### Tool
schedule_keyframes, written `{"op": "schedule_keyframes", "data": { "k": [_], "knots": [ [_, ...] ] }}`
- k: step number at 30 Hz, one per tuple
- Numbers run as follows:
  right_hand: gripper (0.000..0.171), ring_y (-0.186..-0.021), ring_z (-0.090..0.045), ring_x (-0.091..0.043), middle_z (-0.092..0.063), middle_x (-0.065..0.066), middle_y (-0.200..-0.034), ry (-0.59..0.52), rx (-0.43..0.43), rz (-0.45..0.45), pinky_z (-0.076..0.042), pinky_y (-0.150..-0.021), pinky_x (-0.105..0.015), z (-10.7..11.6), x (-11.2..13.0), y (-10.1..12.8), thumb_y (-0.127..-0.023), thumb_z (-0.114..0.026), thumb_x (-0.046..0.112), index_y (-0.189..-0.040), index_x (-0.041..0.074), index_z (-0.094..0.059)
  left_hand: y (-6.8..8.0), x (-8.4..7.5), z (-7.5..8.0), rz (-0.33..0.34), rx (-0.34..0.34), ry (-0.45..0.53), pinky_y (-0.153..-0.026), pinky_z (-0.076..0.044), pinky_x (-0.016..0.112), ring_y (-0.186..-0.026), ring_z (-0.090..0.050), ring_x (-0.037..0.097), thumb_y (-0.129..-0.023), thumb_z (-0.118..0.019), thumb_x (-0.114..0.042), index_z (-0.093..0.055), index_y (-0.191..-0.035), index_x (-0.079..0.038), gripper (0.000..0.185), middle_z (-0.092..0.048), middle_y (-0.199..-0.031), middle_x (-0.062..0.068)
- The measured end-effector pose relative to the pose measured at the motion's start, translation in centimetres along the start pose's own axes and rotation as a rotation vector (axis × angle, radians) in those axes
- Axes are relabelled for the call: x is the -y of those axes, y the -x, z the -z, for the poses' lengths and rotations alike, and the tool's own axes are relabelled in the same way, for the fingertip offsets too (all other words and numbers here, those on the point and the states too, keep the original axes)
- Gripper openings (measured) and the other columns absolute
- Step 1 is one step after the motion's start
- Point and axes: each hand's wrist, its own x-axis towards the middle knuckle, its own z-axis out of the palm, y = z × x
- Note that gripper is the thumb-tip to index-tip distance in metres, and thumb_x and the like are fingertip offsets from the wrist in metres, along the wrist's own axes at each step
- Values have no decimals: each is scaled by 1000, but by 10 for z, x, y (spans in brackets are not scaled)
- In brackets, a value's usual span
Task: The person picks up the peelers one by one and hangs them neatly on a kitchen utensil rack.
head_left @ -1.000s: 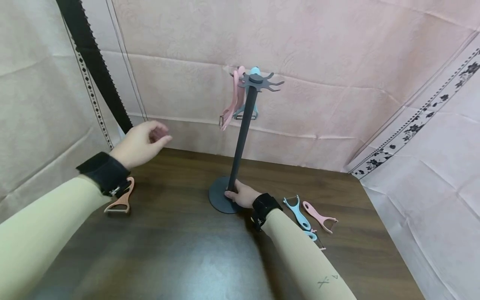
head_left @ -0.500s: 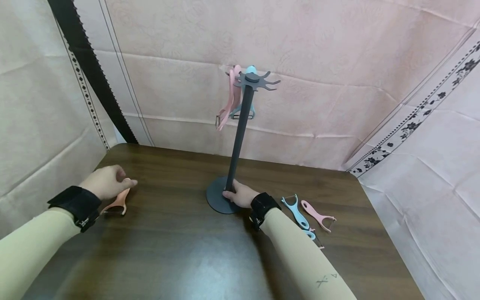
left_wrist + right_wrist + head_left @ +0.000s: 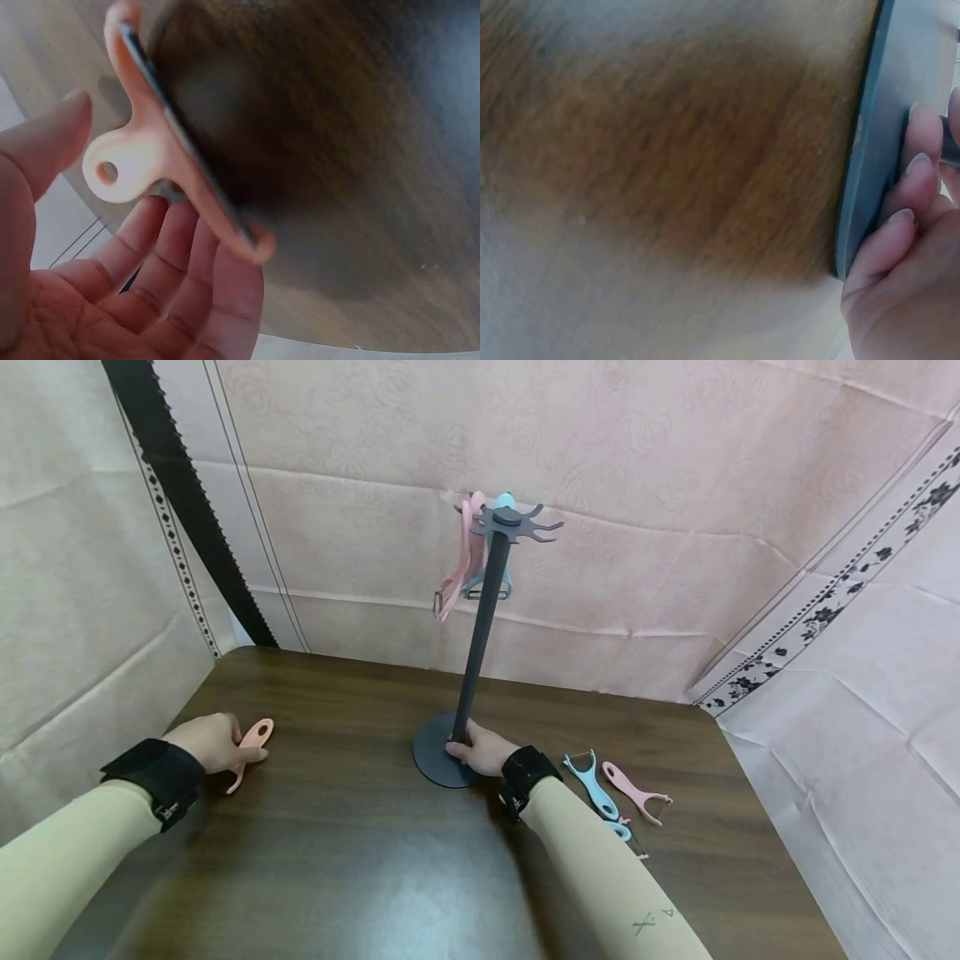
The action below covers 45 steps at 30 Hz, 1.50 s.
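Observation:
At the table's left, my left hand point(image 3: 210, 743) holds a peach-orange Y-shaped peeler point(image 3: 256, 735) between thumb and fingers. Its handle end with a hole points away from me. In the left wrist view, the fingers lie behind the peeler point(image 3: 154, 146) and its blade faces the table. My right hand point(image 3: 486, 750) grips the foot of the pole of a dark grey stand point(image 3: 480, 643), low over the round base point(image 3: 877, 127). On the hooks at the stand's top hang pink peelers point(image 3: 461, 560) and a blue peeler point(image 3: 506, 580), partly hidden by the pole.
Right of the right forearm lie a blue peeler point(image 3: 596, 787) and a pink peeler point(image 3: 637, 792), with more partly hidden by the arm. Several hooks point(image 3: 542, 522) on the stand's right side bear nothing. Pale cloth point(image 3: 637, 527) hangs behind the brown table point(image 3: 337, 860).
My left hand has come down to the table from the air and taken hold of the peach-orange peeler, which has turned and tilted. The right hand stays on the stand.

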Motion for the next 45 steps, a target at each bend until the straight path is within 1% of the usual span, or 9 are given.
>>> {"op": "schedule_keyframes", "data": {
  "k": [3,9,18,25,27,32,37,41,45],
  "knots": [
    [26,-95,-58,-19,-62,0,-103,3,0,2,-46,-84,-38,0,0,0,-100,-52,35,-121,19,-50,-3,2,-1,-9,16,-23,-53,-37,31,-59,-49,21,-85,-70,-40,-54,-78,-2,42,-52,-67,7],
    [26,-96,-58,-19,-62,-1,-104,-4,3,9,-46,-85,-38,1,1,0,-101,-52,33,-122,18,-50,-4,2,2,19,41,-42,-57,-38,33,-64,-50,24,-86,-71,-28,-53,-81,0,35,-53,-70,11],
    [25,-95,-58,-19,-62,-1,-103,1,-4,16,-46,-85,-37,1,1,0,-101,-52,33,-121,17,-51,-6,2,5,13,56,-52,-59,-40,34,-65,-53,23,-85,-73,-29,-54,-80,-1,34,-55,-70,10],
    [24,-95,-58,-19,-62,-1,-102,-1,-5,18,-46,-84,-37,1,2,2,-101,-52,31,-120,17,-51,-8,-4,4,79,125,-46,-58,-42,33,-62,-54,20,-85,-74,-29,-59,-76,-3,32,-57,-67,7],
    [23,-95,-58,-19,-62,-1,-102,-3,-5,19,-46,-84,-37,1,2,2,-101,-52,31,-119,17,-51,-7,-8,4,82,136,-50,-58,-42,33,-61,-54,20,-84,-74,-29,-59,-75,-4,31,-57,-66,7],
    [22,-94,-58,-19,-61,-1,-102,-1,-5,23,-47,-84,-37,1,3,4,-101,-52,31,-119,17,-51,-5,-13,1,35,146,-44,-54,-41,31,-58,-53,18,-83,-76,-27,-57,-73,-6,30,-56,-65,5],
    [23,-95,-58,-19,-61,-1,-103,-1,-3,21,-46,-84,-37,0,4,5,-101,-52,31,-119,17,-51,-6,-11,-2,4,141,-17,-52,-41,29,-56,-53,16,-81,-77,-26,-54,-74,-6,31,-54,-65,5],
    [25,-96,-58,-19,-61,-1,-104,-1,-1,17,-46,-85,-37,0,5,5,-101,-51,32,-121,17,-51,-6,-7,-2,-51,138,24,-51,-42,29,-55,-53,16,-82,-76,-20,-54,-75,-5,28,-54,-65,4],
    [26,-96,-58,-19,-61,-1,-104,11,-1,10,-46,-84,-38,1,4,5,-101,-51,33,-122,17,-51,-6,-8,-1,-103,158,54,-52,-43,30,-57,-53,16,-84,-73,-14,-54,-78,-4,22,-54,-67,3]
  ]
}}
